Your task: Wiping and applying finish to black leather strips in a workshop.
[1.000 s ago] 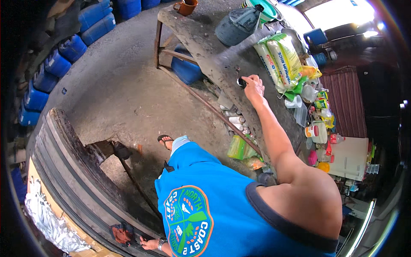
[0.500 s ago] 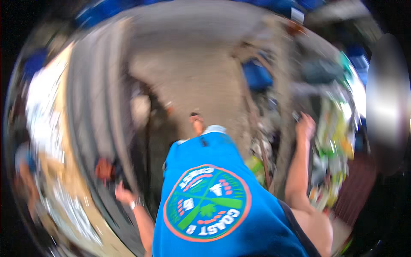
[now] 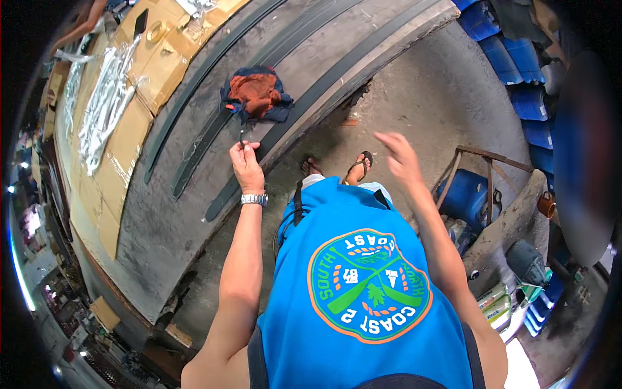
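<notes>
Watching from afar through the head view, I take the crumpled rust-and-navy cloth (image 3: 257,94) on the grey table (image 3: 139,249) as my landmark. My left hand (image 3: 247,170) is just below the cloth as I see it, the thumb and fingers pinching a small thin dark item (image 3: 242,138) with a pale tip; that item points up toward the cloth's lower edge, and it is too small for me to say what it is. A metal-banded watch (image 3: 254,199) circles the wrist. My right hand (image 3: 402,159) hangs over the floor (image 3: 427,97), well to the right of the cloth and below it, fingers stretched toward the left but blurred; I cannot tell whether they press together or whether anything sits under the palm. One long dark strip (image 3: 307,106) runs just to the right of the cloth, and another (image 3: 206,146) comes out from its lower left. Farther left of the cloth lies flattened cardboard (image 3: 107,204) bearing a tangle of shiny white strips (image 3: 107,104), with a tape roll (image 3: 155,31) above them. Well right of the cloth, beyond the floor, stand blue containers (image 3: 466,194).
</notes>
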`<state>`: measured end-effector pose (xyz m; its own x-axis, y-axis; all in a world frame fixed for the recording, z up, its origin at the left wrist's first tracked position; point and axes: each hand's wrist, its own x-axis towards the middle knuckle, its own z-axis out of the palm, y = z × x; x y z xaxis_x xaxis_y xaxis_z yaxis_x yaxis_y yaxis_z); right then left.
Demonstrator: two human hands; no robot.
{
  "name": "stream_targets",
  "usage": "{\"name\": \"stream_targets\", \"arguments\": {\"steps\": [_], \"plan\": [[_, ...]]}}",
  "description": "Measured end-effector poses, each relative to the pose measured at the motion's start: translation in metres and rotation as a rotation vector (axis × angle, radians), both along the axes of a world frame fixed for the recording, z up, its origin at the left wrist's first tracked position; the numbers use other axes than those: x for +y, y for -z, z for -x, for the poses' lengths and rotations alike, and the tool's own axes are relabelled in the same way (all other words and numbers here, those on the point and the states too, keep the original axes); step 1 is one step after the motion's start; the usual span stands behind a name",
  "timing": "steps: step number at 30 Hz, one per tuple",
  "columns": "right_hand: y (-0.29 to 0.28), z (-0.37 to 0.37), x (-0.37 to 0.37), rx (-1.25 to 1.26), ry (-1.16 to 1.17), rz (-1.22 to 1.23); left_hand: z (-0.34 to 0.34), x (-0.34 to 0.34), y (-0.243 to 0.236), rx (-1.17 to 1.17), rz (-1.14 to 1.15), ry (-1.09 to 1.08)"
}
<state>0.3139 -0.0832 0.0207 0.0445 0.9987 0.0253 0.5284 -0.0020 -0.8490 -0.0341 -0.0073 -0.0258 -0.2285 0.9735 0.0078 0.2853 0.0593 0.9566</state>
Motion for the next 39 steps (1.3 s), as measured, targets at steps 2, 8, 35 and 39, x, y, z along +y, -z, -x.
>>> {"name": "stream_targets", "arguments": {"steps": [2, 8, 35, 39], "plan": [[0.0, 0.047, 0.043, 0.1, -0.034, 0.09, -0.001, -0.004, -0.004, -0.034, 0.003, -0.001], [0.018, 0.101, 0.095, 0.045, -0.079, 0.156, -0.001, -0.009, -0.008, -0.082, 0.031, 0.051], [0.028, 0.112, 0.097, -0.144, -0.096, 0.139, 0.002, -0.011, -0.005, -0.179, 0.04, 0.1], [0.026, 0.114, 0.099, -0.186, -0.16, 0.166, 0.002, -0.01, -0.005, -0.176, 0.054, 0.097]]}}
